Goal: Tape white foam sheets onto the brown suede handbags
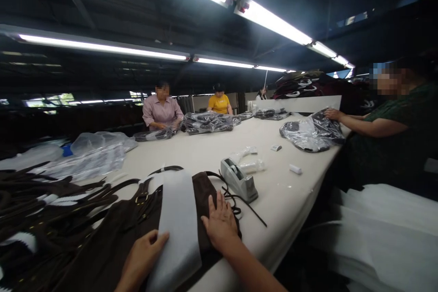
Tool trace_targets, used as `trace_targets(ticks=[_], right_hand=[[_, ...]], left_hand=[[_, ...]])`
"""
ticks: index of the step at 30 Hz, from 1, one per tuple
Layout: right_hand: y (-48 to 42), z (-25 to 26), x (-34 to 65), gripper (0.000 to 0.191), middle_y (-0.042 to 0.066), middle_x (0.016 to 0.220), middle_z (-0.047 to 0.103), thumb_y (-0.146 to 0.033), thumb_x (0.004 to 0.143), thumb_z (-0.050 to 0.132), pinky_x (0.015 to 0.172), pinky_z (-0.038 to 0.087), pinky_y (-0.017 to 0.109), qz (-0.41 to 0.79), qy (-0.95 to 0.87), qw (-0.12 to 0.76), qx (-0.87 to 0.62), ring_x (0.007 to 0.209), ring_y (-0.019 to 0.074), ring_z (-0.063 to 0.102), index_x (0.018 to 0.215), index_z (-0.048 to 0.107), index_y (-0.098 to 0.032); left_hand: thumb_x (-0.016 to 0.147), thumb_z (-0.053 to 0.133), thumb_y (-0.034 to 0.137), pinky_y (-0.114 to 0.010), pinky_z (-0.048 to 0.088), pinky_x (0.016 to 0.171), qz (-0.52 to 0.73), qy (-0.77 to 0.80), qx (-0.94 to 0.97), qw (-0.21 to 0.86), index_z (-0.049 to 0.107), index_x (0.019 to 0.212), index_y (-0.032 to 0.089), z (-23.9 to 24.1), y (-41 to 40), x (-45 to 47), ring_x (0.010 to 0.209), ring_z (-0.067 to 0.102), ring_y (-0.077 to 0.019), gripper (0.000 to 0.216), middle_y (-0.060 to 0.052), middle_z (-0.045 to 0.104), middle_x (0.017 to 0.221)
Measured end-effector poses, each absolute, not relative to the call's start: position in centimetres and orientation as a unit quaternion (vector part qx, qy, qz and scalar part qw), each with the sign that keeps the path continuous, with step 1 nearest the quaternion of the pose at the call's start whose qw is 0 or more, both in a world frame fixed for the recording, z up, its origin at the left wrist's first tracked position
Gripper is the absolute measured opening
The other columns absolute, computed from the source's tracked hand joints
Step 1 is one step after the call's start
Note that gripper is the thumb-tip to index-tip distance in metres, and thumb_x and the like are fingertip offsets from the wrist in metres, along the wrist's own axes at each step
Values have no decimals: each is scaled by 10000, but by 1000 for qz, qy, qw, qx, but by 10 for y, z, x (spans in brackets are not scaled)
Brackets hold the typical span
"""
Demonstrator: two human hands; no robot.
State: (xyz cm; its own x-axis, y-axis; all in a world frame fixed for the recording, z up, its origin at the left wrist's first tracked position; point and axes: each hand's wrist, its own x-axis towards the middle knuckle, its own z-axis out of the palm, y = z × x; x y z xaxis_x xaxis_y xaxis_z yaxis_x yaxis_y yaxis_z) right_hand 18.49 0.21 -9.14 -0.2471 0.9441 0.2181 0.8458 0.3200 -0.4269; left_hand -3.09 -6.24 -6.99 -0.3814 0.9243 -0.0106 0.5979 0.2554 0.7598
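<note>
A dark brown bag [204,191] with cords and a buckled strap lies on the table in front of me. Across it runs a long white sheet [179,210], which looks like thin foam or paper. My left hand [145,255] has its fingers curled at the sheet's left edge, thumb and forefinger on it. Flat on the brown fabric to the right of the sheet rests my right hand [221,223], fingers apart and holding nothing. Just beyond that hand stands a grey tape dispenser [238,179].
Heaped brown straps and bags [41,219] cover the left side, with clear plastic bags [85,159] behind. Plastic-wrapped bags [208,123] lie farther down the table [171,150]. At right, a co-worker's hands [333,115] touch another wrapped bag [310,132]. White sheets [386,232] are stacked lower right.
</note>
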Motion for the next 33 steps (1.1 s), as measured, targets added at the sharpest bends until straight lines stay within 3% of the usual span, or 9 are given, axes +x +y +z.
trace_targets(ticks=[4,8,10,12,14,16,22,27,33], right_hand=[[-2,-86,187,677,216,1559,115,-408,894,523,1144,113,544,114,-796,223,-551,1446,344,103,1475,319,-129],[2,-75,193,745,218,1545,203,-368,845,592,1150,99,548,127,-807,226,-530,1444,329,137,1486,290,-140],[17,-52,195,893,239,1491,331,-368,744,696,1128,170,568,178,-795,207,-542,1410,360,242,1488,271,-117],[43,-21,194,919,249,1366,498,-367,660,758,1068,299,558,248,-764,189,-565,1316,391,402,1436,364,-73],[75,7,187,612,247,1246,597,-353,746,684,995,406,476,282,-724,210,-593,1207,365,528,1264,563,-49],[103,21,177,474,237,1232,608,-372,836,584,943,448,417,300,-693,222,-617,1179,332,560,1186,616,-54],[110,-24,146,420,192,1150,662,-379,919,457,816,498,334,342,-630,264,-646,1067,263,636,1170,612,-79],[96,-58,125,237,85,1078,676,-272,917,461,846,462,322,246,-724,328,-555,995,218,635,1029,652,-188],[101,-64,114,240,104,1123,623,-202,911,455,818,467,322,171,-767,342,-515,1082,238,548,932,693,-182]], left_hand=[[548,684,598,-303,451,544,335,736,519,277,632,625,187,-55,-28,-25,634,631,-265,422,-46,656,594],[523,688,627,-321,484,606,412,691,504,316,662,735,160,-58,-4,-23,677,640,-256,514,-72,692,686],[521,677,645,-321,484,626,442,696,498,269,638,710,168,-67,-1,-26,684,632,-247,514,-55,674,666],[525,669,640,-320,477,634,451,711,495,216,603,673,182,-75,-3,-29,674,619,-239,485,-32,644,629],[551,650,615,-318,477,644,446,725,488,195,594,695,188,-78,-6,-31,686,621,-238,453,-25,648,645],[588,623,590,-316,488,662,440,733,480,198,605,761,186,-78,-9,-31,739,640,-245,439,-36,679,719],[594,631,529,-308,513,656,459,737,437,236,606,861,186,-78,-7,-36,766,667,-242,436,-42,712,802],[598,666,524,-313,517,598,459,737,415,272,601,835,189,-85,-1,-42,706,671,-247,415,-33,709,736],[633,669,493,-336,557,652,459,747,400,267,631,869,195,-78,-2,-36,769,693,-265,382,-25,724,761]])
